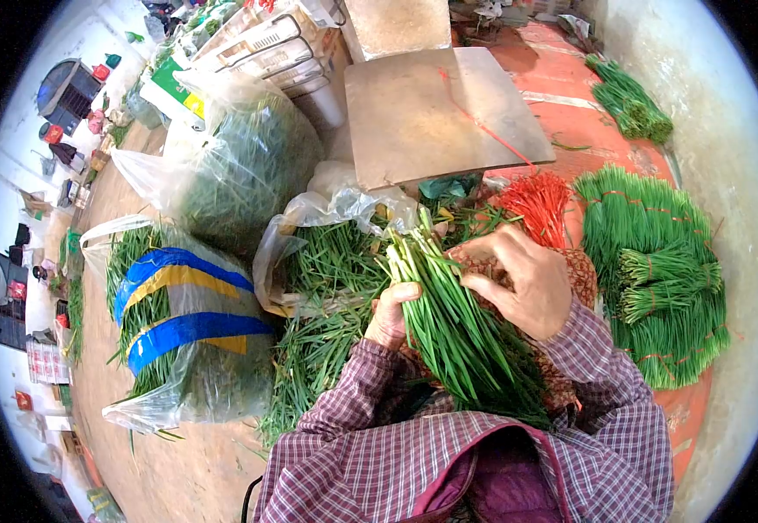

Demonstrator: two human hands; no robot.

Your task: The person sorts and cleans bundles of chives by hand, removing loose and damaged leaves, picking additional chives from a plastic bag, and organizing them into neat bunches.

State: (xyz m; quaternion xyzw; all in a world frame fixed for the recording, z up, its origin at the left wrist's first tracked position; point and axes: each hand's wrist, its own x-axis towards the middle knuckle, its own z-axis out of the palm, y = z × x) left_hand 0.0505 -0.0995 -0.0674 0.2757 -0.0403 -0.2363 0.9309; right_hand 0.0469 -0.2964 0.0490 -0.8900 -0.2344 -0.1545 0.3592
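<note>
My left hand is wrapped around a loose bunch of garlic chives, its thumb across the pale stem ends. The stems point up and away, and the green leaves hang down over my lap. Right beside the bunch is my right hand, its fingers bent, with the thumb and forefinger apart near the stems. I see nothing between those fingers. Just beyond my right hand lies a clump of red ties. Left of my left hand, an open plastic bag holds loose green leaves.
Tied chive bundles are stacked at right on the red floor covering, with another bundle by the wall. A board stands ahead, a red strand on it. Full plastic bags and a blue-and-yellow striped bag stand at left.
</note>
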